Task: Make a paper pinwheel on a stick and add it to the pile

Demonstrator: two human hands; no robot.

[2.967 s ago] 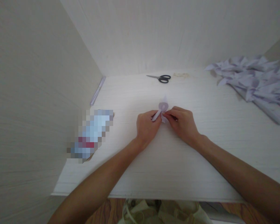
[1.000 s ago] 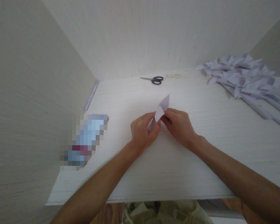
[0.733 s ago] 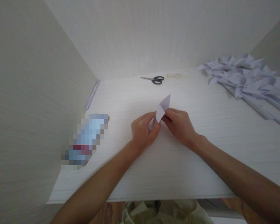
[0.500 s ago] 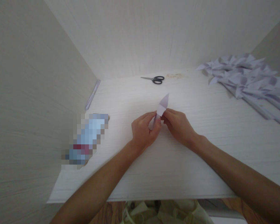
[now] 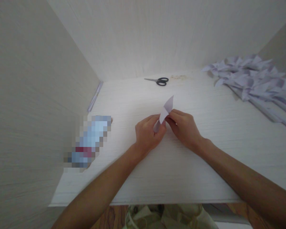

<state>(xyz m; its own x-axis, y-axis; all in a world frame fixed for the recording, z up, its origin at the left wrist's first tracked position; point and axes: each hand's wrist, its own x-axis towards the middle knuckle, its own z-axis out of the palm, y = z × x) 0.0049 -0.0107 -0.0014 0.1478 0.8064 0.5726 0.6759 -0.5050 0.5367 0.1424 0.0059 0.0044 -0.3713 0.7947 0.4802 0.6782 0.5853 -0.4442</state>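
Note:
A small piece of pale lilac folded paper (image 5: 166, 108) stands tilted above the middle of the white table (image 5: 171, 171), its pointed tip up and to the right. My left hand (image 5: 148, 135) pinches its lower end between thumb and fingers. My right hand (image 5: 183, 128) pinches the same piece from the right, at the fold. Both hands meet over the table's middle, and the paper's lower part is hidden between the fingers.
Black-handled scissors (image 5: 159, 80) lie at the back by the wall. A heap of folded lilac paper pieces (image 5: 255, 83) fills the back right. A blurred-out object (image 5: 90, 140) lies at the left, a thin lilac strip (image 5: 94, 96) along the left wall. Cloth (image 5: 162, 218) shows below the front edge.
Three seconds ago the paper lay low on the table between my fingers; now it is lifted with its point up. Over the last second it only turned slightly.

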